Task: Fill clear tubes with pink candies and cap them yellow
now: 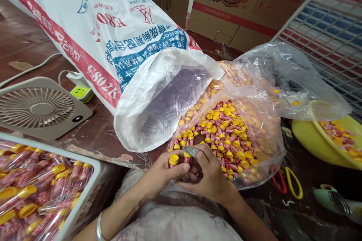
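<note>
The left hand (164, 170) pinches small red-and-white, yellow-capped plastic tubes (173, 160) beside the clear plastic bag (226, 92), the right hand (211, 173) curls close, its hold partly hidden, and a loosened left thumb could drop one.

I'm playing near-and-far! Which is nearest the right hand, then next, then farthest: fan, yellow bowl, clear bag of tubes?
From the right hand:
1. Clear tube bag: just beyond it
2. Yellow bowl: off right
3. Fan: far left

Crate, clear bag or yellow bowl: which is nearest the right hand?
The clear bag, its yellow-capped tubes right beside the right hand. The crate stands off left, the bowl farther right.
</note>
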{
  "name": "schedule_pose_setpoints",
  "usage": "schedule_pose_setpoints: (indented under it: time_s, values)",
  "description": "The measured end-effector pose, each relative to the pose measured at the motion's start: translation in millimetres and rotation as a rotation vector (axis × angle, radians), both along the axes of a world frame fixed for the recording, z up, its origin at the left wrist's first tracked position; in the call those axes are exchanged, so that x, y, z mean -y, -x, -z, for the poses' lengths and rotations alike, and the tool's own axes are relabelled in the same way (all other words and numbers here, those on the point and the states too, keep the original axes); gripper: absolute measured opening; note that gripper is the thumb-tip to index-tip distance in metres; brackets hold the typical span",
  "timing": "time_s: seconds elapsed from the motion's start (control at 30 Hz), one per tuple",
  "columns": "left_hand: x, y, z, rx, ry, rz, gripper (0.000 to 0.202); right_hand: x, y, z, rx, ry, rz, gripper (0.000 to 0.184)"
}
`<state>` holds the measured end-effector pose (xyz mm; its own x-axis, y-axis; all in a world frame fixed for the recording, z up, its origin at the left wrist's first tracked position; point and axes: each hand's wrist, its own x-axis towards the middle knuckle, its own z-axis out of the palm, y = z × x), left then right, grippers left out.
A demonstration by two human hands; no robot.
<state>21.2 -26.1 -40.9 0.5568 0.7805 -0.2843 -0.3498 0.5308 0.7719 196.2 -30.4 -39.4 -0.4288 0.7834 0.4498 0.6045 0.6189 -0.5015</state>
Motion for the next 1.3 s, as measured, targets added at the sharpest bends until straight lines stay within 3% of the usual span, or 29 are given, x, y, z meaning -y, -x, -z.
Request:
schedule_pose_setpoints:
  time_s: [0.07, 0.13, 0.23, 0.27, 0.33, 0.4, 0.47, 0.53, 0.63, 0.73, 0.87, 0.97, 1.03, 1.1, 1.17, 1.3]
  values:
    - [0, -1, -2.7, -0.026, 0.014, 0.061, 0.03, 0, 2, -0.7, 0.017, -0.011, 0.006, 0.057]
    - [-2, 4, -7.9, -0.124, -0.035, 0.108, 0.027, -4, -2, -5.8, 0.041, 0.037, -0.054, 0.069]
    - [-14, 23, -16.8, -0.456, -0.34, 0.059, 0.016, -15, -20, -12.0, 0.078, 0.145, -0.048, 0.086]
    - [-21, 31, -18.7, -0.619, -0.493, 0.016, 0.015, -19, -27, -11.6, 0.091, 0.144, 0.026, 0.078]
    - [-38, 47, -19.4, -0.98, -0.784, -0.051, 0.021, -26, -39, -6.9, 0.16, 0.105, 0.202, 0.04]
    - [-56, 56, -16.0, -1.292, -0.995, -0.029, 0.031, -30, -42, 1.2, 0.267, 0.073, 0.252, 0.009]
    - [-70, 55, -10.1, -1.478, -1.117, 0.081, 0.038, -33, -37, 9.2, 0.35, 0.078, 0.217, 0.008]
    - [-78, 50, -3.6, -1.529, -1.189, 0.194, 0.034, -36, -27, 15.4, 0.381, 0.081, 0.235, 0.006]
    - [-80, 46, 2.2, -1.468, -1.208, 0.199, 0.029, -41, -14, 22.0, 0.445, 0.106, 0.313, 0.009]
    - [-72, 52, -1.7, -1.312, -1.16, 0.008, 0.028, -46, -9, 27.9, 0.502, 0.154, 0.306, 0.013]
    - [-46, 59, -15.6, -1.035, -0.842, -0.169, 0.026, -49, -15, 32.0, 0.375, 0.217, 0.279, 0.013]
    - [-25, 48, -19.1, -0.87, -0.571, -0.069, 0.03, -45, -18, 24.8, -0.063, 0.276, 0.284, 0.009]
    - [-15, 37, -17.0, -0.759, -0.476, 0.032, 0.029, -40, -14, 14.3, -0.417, 0.338, 0.272, 0.01]
    - [-10, 26, -14.4, -0.649, -0.419, 0.074, 0.029, -32, -8, 1.7, -0.625, 0.386, 0.223, 0.017]
    - [-8, 19, -13.8, -0.557, -0.381, 0.06, 0.029, -26, -3, -10.5, -0.631, 0.387, 0.154, 0.016]
    - [-9, 19, -16.0, -0.396, -0.289, -0.015, 0.027, -18, -1, -25.2, -0.402, 0.308, -0.035, 0.019]
